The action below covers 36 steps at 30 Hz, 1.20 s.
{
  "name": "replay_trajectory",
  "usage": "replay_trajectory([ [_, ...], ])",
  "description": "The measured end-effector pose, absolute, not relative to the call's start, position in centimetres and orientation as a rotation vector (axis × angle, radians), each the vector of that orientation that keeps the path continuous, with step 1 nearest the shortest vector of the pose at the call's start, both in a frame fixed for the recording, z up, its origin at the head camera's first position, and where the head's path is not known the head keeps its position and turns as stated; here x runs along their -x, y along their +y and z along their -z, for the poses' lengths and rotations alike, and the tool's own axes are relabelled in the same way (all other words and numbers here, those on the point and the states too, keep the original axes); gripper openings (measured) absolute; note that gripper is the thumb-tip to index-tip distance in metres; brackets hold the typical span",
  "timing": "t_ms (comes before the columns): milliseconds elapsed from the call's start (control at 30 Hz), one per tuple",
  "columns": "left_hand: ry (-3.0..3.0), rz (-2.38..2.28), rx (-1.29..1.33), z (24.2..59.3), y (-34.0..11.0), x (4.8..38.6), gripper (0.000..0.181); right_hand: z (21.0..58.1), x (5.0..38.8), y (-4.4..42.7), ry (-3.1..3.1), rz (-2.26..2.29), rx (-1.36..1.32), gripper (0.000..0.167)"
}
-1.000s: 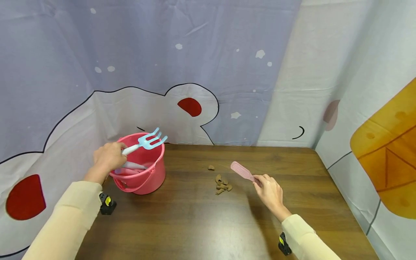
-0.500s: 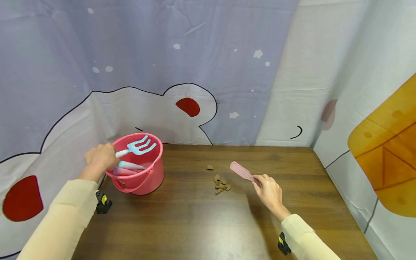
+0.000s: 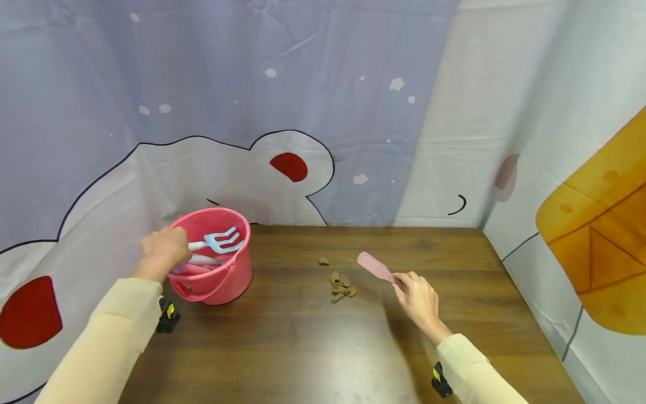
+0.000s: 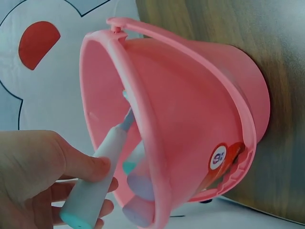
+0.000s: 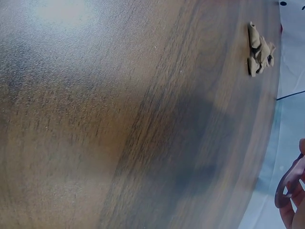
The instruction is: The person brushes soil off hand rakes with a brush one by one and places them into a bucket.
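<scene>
My left hand (image 3: 164, 251) grips the white handle of a small hand rake (image 3: 221, 241) with light blue tines. The tines are over the mouth of a pink bucket (image 3: 238, 278), partly inside its rim. In the left wrist view the thumb presses on the rake's handle (image 4: 97, 183), and the tines are mostly hidden behind the rim. Two or more other handles (image 4: 140, 185) stick out of the bucket. My right hand (image 3: 418, 297) holds a pink tool (image 3: 373, 265) with a long, flat, dotted head, raised above the table; its exact kind is unclear.
Several curved brown pieces (image 3: 342, 289) lie in a small heap on the wooden table (image 3: 292, 342), with a single brown piece (image 3: 323, 261) behind them. A printed curtain (image 3: 282, 90) runs along the back and sides. The bucket's handle (image 4: 224, 81) hangs down on its near side.
The rake has come down from above the bucket until its tines are partly within the rim. My left hand moved left, then back right. The right hand has stayed nearly still.
</scene>
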<state>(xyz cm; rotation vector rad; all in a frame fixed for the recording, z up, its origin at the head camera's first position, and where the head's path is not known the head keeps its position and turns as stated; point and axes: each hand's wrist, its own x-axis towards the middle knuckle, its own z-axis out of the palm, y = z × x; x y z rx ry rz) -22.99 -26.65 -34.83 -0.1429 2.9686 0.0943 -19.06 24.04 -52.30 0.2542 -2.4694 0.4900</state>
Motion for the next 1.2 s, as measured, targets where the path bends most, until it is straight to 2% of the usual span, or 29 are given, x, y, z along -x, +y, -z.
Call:
replay_trajectory([
  [333, 3.034, -0.117, 0.07, 35.8, -25.8, 23.3, 0.032, 52.4, 18.8, 24.4, -2.48, -0.493, -0.238, 0.022],
  [633, 3.101, -0.213, 0.117, 36.1, -26.0, 23.2, 0.018, 52.8, 18.8, 24.2, -2.476, -0.497, -0.242, 0.022],
  [967, 3.199, -0.288, 0.097, 35.2, -26.1, 22.3, 0.026, 53.1, 18.8, 24.1, -2.459, -0.513, -0.211, 0.022],
  [1200, 3.225, -0.31, -0.015, 34.9, -25.4, 22.0, 0.029, 53.2, 18.6, 23.7, -2.48, -0.541, -0.19, 0.022],
])
